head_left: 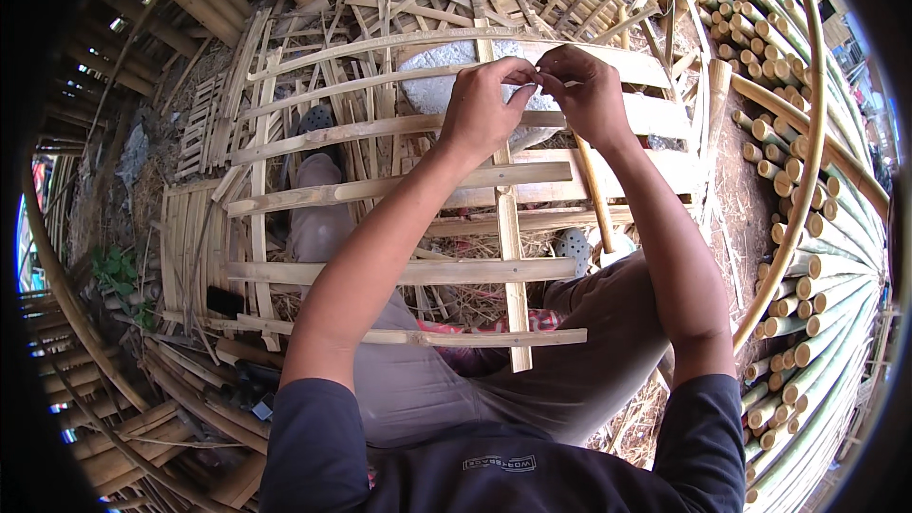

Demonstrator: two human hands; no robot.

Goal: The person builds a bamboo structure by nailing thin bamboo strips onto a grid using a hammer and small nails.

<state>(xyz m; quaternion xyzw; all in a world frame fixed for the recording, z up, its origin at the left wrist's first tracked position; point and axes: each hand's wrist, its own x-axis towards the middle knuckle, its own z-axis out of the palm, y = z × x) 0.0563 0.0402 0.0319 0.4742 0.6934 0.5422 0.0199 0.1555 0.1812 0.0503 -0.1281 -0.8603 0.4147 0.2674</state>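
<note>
My left hand [482,103] and my right hand [589,93] meet at the fingertips above the far part of a bamboo frame. Both are closed in a pinch. A tiny pale bit shows between the fingertips, too small to name. Below them lies the frame of split bamboo slats [404,192], set in spaced rows across my legs. A lengthwise bamboo strip [510,256] crosses the slats on the right side, and another crosses strip [258,237] on the left. Behind my hands, a pale grey stone [427,85] sits partly hidden under the slats.
A smooth wooden stick [594,192] slants beside my right forearm. Stacked bamboo poles [807,304] fill the right side. Finished-looking slatted panels [195,247] and loose strips lie on the left. A black flat object [225,301] rests near the frame's left edge.
</note>
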